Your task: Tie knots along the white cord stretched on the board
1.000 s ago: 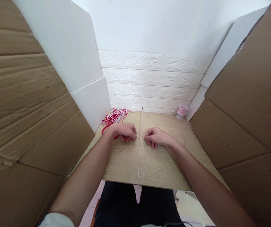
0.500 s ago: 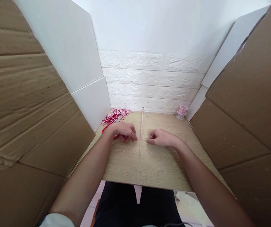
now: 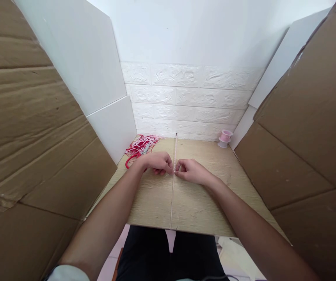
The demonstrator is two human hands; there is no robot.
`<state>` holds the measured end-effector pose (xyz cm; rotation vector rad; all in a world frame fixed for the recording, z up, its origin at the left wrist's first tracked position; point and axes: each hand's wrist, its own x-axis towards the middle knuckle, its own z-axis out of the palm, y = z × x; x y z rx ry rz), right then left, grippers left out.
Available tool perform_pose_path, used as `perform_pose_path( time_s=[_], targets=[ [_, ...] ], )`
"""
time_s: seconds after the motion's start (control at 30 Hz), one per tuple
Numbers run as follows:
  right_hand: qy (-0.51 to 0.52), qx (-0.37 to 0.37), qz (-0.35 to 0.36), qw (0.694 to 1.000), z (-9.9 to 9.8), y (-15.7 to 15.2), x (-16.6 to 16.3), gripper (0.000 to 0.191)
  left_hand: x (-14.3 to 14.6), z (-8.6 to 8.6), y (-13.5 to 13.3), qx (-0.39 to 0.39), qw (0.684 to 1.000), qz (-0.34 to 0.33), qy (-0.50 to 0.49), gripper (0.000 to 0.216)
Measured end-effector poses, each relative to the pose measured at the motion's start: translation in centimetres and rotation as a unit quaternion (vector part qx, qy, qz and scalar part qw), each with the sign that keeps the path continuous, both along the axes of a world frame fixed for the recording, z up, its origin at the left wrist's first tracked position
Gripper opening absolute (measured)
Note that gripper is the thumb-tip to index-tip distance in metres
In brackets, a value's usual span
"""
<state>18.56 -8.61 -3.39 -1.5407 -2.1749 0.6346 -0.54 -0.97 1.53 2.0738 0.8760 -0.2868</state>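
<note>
Left hand (image 3: 157, 162) and right hand (image 3: 191, 171), fingertips pinched on taut cord (image 3: 173, 195) mid-board (image 3: 203, 210); red thread pile (image 3: 143, 145) far-left corner.

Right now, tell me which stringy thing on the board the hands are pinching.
The taut cord running straight down the board's middle: left hand and right hand meet on it. The red tangle lies loose at the far left.
</note>
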Motion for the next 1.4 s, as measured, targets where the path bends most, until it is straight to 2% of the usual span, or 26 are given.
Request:
perform_pose_path(
  time_s=[0.17,0.73,1.03,1.4],
  targets=[
    [-0.005,-0.01,0.02,1.0,0.0,0.08,-0.09,0.015,0.09,-0.07,-0.06,-0.006,1.0,-0.01,0.004,0.029],
    [-0.188,0.01,-0.015,0.982,0.45,-0.41,-0.98,0.026,0.33,-0.82,0.43,0.0,1.0,-0.017,-0.02,0.015],
    [-0.216,0.013,-0.049,0.975,0.72,-0.3,-0.58,0.028,0.05,-0.85,0.59,0.036,0.999,0.0,-0.012,0.016],
    [-0.198,0.024,-0.061,0.978,0.4,-0.05,-0.58,0.024,0.05,-0.78,0.59,0.027,1.0,0.013,-0.008,0.013]
  ],
)
